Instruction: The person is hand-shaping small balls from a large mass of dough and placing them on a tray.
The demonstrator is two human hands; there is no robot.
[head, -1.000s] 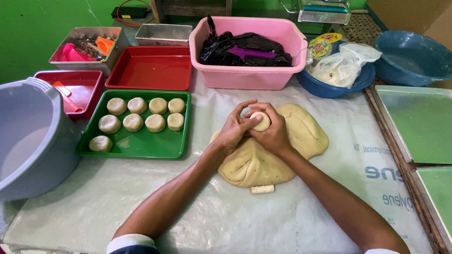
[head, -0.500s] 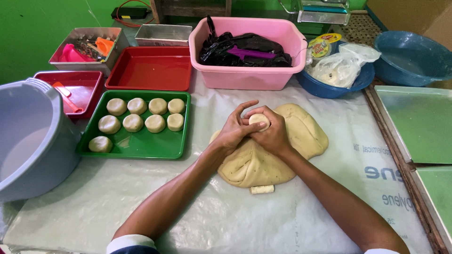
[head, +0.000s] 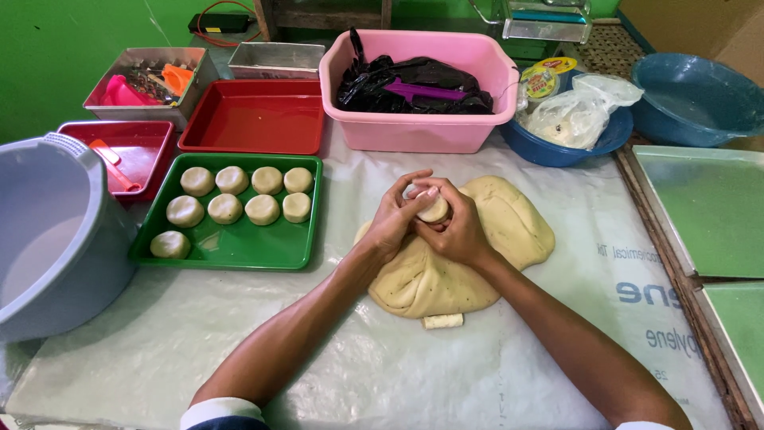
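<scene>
Head view, left hand (head: 395, 223), right hand (head: 458, 232) cupping dough piece (head: 434, 209), apparently over dough mass (head: 458, 259)

This is looking like a small home-style baking kitchen: the person's hands (head: 426, 223) are working over a big mound of pale dough (head: 477, 255) on a plastic-sheeted table (head: 398, 366). Left of the hands, a green tray (head: 231, 243) is holding round shaped dough pieces (head: 225, 209); beyond them, a pink plastic tub (head: 418, 127) and blue bowls (head: 696, 99) are crowding against a green wall (head: 48, 48).

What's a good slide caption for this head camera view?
Both hands, left hand and right hand, cup a dough ball above the dough mass.
</scene>
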